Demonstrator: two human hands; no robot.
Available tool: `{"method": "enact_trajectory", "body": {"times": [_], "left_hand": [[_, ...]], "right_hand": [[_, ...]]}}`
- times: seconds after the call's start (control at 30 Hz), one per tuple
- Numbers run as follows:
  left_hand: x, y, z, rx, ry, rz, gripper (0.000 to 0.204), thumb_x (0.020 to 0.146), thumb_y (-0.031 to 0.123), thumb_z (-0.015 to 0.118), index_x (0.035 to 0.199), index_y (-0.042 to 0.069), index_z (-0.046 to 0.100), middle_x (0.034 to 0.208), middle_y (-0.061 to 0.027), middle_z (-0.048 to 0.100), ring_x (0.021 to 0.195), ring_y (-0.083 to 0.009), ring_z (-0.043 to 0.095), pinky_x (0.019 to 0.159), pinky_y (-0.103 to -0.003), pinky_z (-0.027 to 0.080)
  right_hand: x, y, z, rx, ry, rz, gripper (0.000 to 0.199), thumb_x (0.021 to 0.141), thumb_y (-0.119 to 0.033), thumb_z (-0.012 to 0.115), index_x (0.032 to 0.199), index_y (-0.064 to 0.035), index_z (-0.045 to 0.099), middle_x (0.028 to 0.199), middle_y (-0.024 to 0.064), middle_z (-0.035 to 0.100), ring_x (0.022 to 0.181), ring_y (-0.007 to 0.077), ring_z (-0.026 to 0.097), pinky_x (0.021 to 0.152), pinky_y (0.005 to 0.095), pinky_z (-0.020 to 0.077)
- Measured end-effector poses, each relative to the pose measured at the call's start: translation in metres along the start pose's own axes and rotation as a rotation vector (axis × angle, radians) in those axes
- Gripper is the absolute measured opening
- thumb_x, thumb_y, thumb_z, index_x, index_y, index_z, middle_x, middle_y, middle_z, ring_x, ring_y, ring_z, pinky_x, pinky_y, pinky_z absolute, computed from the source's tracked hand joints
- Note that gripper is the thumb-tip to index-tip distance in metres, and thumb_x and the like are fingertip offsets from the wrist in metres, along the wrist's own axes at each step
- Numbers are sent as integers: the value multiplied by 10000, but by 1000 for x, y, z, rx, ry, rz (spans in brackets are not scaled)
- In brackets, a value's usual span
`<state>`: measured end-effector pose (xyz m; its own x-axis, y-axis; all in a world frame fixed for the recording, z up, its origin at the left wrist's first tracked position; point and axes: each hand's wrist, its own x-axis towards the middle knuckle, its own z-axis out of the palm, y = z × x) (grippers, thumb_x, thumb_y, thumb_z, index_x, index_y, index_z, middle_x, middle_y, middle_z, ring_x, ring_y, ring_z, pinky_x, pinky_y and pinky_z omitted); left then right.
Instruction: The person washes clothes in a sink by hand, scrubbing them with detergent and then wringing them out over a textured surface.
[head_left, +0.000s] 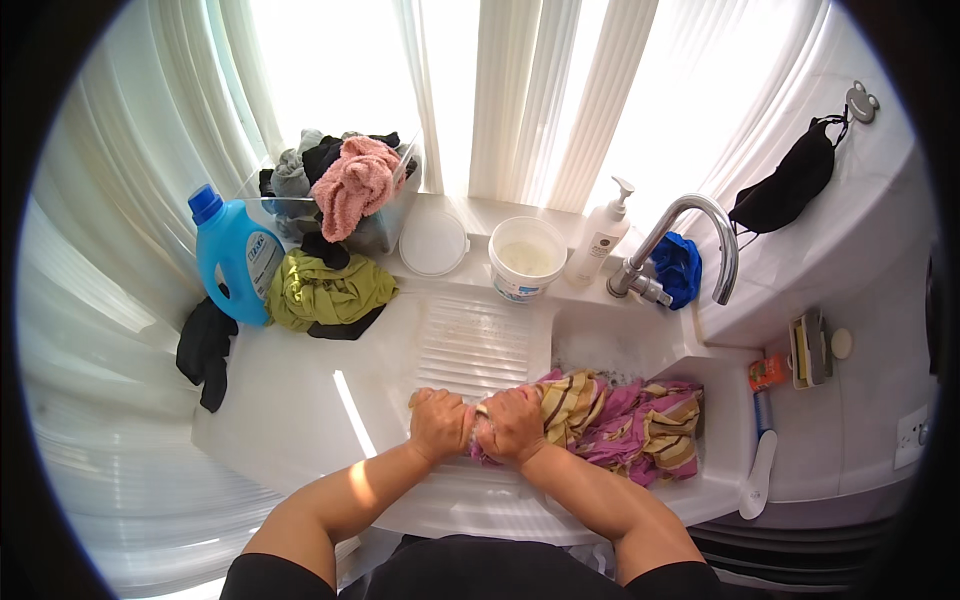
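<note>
A wet-looking cloth (625,425), pink-purple with yellow and brown stripes, lies bunched in the sink basin (600,340). One end of it reaches left onto the ribbed washboard surface (473,340). My left hand (440,425) is closed in a fist around that end. Right beside it, my right hand (508,425) also grips the cloth, with the bulk trailing off to its right. Between the two fists a short bit of fabric shows. Most of what my fingers cover is hidden.
Behind stand a white bucket (526,258), its round lid (434,243), a pump bottle (600,240) and a curved faucet (725,250). Leftward are a blue detergent bottle (228,250), green cloth (330,290) and a clear bin (400,215) of clothes. A white-handled brush (760,475) rests at right.
</note>
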<state>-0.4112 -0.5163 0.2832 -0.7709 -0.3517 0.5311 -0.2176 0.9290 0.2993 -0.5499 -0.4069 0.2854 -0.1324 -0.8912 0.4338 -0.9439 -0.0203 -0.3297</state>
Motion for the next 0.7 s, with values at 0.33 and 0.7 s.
{"method": "enact_trajectory", "body": {"times": [0.33, 0.7], "left_hand": [[19, -5, -15, 6, -71, -105, 248, 860, 303, 618, 969, 97, 701, 992, -80, 626, 1013, -280, 562, 914, -472, 377], [84, -29, 18, 247, 15, -180, 184, 856, 240, 640, 914, 67, 664, 1045, -119, 589, 984, -298, 526, 823, -440, 402]], "right_hand": [[6, -14, -19, -41, 11, 161, 441, 821, -426, 595, 1132, -114, 584, 1068, 83, 581, 1087, 282, 509, 1012, 609, 238], [73, 33, 21, -362, 318, 330, 218, 883, -254, 535, 893, -63, 639, 837, 95, 635, 828, 309, 597, 767, 452, 398]]}}
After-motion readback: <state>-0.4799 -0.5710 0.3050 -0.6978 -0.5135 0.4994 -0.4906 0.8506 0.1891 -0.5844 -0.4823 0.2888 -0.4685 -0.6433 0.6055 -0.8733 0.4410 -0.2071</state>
